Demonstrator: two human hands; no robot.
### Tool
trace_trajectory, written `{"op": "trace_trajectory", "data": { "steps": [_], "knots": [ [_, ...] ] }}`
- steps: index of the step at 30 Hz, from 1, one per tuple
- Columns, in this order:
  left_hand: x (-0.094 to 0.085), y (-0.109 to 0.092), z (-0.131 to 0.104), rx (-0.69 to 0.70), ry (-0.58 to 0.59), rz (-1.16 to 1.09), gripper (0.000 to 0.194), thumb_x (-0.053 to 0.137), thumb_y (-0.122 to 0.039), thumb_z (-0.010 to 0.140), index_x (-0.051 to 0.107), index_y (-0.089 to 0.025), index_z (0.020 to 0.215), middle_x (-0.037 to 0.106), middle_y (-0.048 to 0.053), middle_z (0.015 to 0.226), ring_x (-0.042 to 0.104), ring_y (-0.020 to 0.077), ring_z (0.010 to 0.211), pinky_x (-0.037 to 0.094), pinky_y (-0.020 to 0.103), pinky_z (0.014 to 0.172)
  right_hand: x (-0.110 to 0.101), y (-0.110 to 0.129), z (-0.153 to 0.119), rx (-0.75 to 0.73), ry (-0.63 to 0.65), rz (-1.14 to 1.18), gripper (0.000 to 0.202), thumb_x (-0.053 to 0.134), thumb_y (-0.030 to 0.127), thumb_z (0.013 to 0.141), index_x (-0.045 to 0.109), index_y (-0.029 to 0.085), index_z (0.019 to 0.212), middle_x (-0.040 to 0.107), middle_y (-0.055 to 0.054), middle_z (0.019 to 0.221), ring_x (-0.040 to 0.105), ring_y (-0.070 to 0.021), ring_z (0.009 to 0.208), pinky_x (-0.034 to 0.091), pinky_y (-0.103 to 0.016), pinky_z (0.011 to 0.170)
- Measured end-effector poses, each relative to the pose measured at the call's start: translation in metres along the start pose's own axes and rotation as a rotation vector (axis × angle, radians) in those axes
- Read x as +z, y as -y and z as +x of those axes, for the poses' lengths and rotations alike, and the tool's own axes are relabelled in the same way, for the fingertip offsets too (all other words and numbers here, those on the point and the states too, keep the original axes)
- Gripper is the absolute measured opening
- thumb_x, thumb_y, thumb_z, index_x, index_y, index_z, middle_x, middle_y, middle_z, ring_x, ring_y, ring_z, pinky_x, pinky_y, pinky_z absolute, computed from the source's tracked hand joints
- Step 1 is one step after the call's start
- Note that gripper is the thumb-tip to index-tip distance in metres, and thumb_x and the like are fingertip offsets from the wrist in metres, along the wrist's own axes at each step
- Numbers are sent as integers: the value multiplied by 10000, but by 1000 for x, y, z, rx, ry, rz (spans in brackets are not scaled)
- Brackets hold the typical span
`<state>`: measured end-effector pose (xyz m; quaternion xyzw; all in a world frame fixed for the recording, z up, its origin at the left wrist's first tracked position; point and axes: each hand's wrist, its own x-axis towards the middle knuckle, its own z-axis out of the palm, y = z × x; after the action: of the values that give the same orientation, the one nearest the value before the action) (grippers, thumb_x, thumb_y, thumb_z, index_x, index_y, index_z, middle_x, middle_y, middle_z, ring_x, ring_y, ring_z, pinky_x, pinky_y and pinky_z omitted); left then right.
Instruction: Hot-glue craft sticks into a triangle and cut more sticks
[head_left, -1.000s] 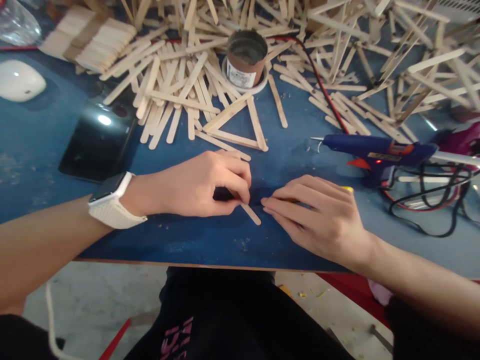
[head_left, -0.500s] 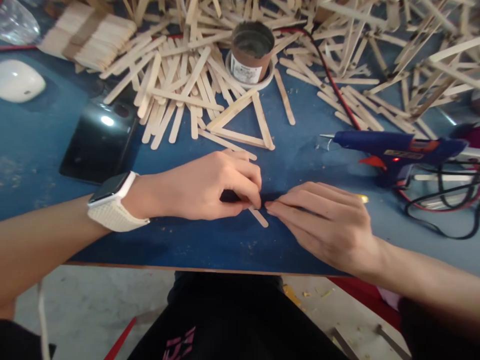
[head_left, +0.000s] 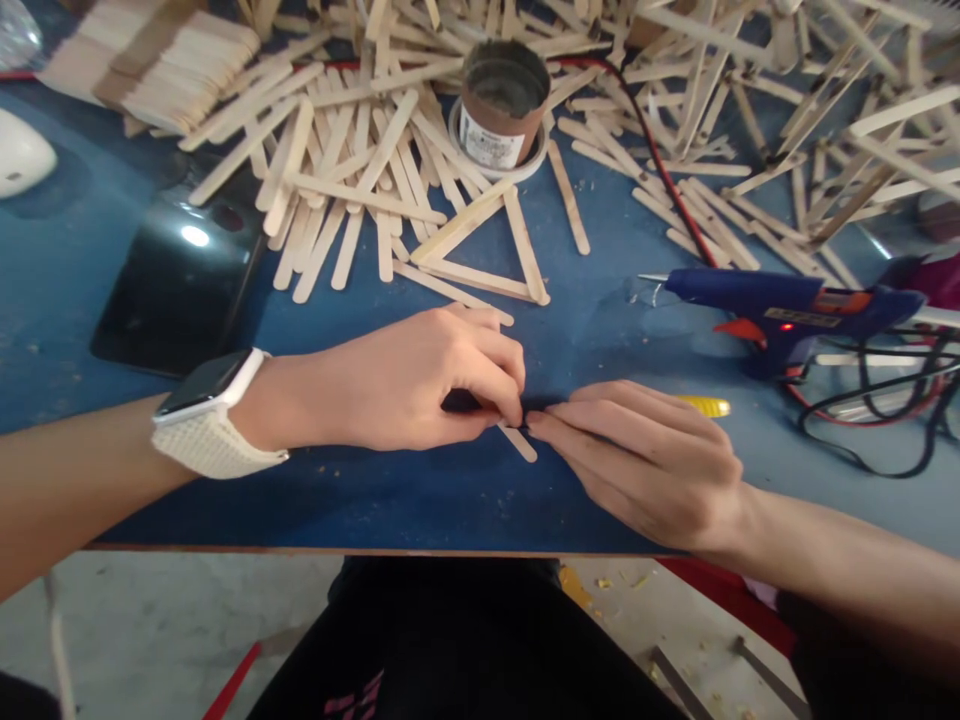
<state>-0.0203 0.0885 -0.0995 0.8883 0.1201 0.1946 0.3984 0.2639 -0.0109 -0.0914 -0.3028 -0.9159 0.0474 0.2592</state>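
A left hand [head_left: 469,375] clamps its grip on a flat, pale wooden stick [head_left: 520,444] at the blue worktop [head_left: 337,510], the right hand's [head_left: 652,450] grip unclear beside it, with one pale wooden triangle [head_left: 527,246] formed beyond and this piece apparently unjoined.

Craft workshop (glue gun [head_left: 780,298], sticks [head_left: 367,199])

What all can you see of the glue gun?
The glue gun has a blue, plastic-looking body with an orange patch, a pale label too small to read, an orange-red trigger and a lit red light. Its metallic-looking nozzle points left, with a whitish strand at its tip. It seems to lie on its side on the blue tabletop, black cable by its handle; the right hand does not touch it.
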Motion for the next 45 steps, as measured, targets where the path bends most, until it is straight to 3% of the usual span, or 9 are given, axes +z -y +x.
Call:
{"op": "trace_trajectory", "data": {
  "steps": [6,13,20,30,40,45],
  "knots": [
    [0,1,0,3,-6,-6,273,766,-53,1063,927,-270,1028,914,3,1086,753,213,955,577,362,960,1,4,2,18,-10,16,220,744,-47,1095,828,119,1212,868,-72,1030,824,-212,913,734,-359,807],
    [-1,0,-2,-28,8,-30,267,759,-72,1102,927,-274,1058,912,-13,1125,804,197,997,533,376,1258,2,3,0,14,-6,13,204,741,-29,1114,831,127,1211,860,-72,1027,803,-204,920,707,-351,820],
    [-1,0,0,-29,7,-30,288,748,-63,1096,890,-272,957,901,-14,1062,816,196,987,573,352,1158,10,7,7,-16,-50,0,85,815,35,1106,848,107,1138,828,-53,933,770,-203,882,701,-358,799],
    [-1,1,-1,-32,7,-27,283,781,-42,1057,914,-287,1008,915,-4,1096,823,224,991,596,387,1057,-3,2,1,25,32,-44,206,825,4,1081,843,147,1229,879,-41,1020,841,-195,891,706,-350,820],
    [-1,1,-2,-48,10,-39,272,763,-101,1095,918,-311,1021,918,-9,1120,829,230,1008,575,417,1237,-7,-3,4,11,56,-56,176,803,49,1122,826,188,1228,891,-20,1006,838,-179,869,708,-334,781],
    [0,1,-2,-37,8,-33,264,757,-101,1107,928,-290,1039,916,0,1137,813,231,1018,591,405,1192,-9,-3,7,21,38,-61,102,839,101,1127,842,177,1195,912,-32,1023,853,-194,894,717,-353,816]
  ]
}}
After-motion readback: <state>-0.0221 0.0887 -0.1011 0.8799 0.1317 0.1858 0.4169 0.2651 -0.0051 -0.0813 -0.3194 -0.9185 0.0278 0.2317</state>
